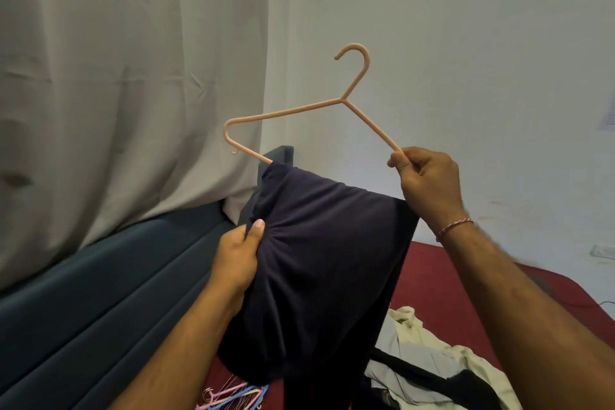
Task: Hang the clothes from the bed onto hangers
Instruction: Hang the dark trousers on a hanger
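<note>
hanger (301, 109): peach-pink plastic, held up at centre frame, tilted – hook toward the upper right, left shoulder dipped toward the left.
dark garment (319, 263): navy cloth, draped over the hanger's lower bar, hanging down to the lower centre – gathered into creases at its left edge.
pile of clothes (429, 353): pale cream and grey pieces, crumpled on the red bed (442, 273) at lower right.
spare hangers (229, 398): pink and blue, heaped at the bottom edge, left of centre.

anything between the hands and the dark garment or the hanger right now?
Nothing visible. The left hand already pinches the dark garment, which drapes over the bottom bar of the pink hanger. The right hand grips the hanger's right end directly.
</note>
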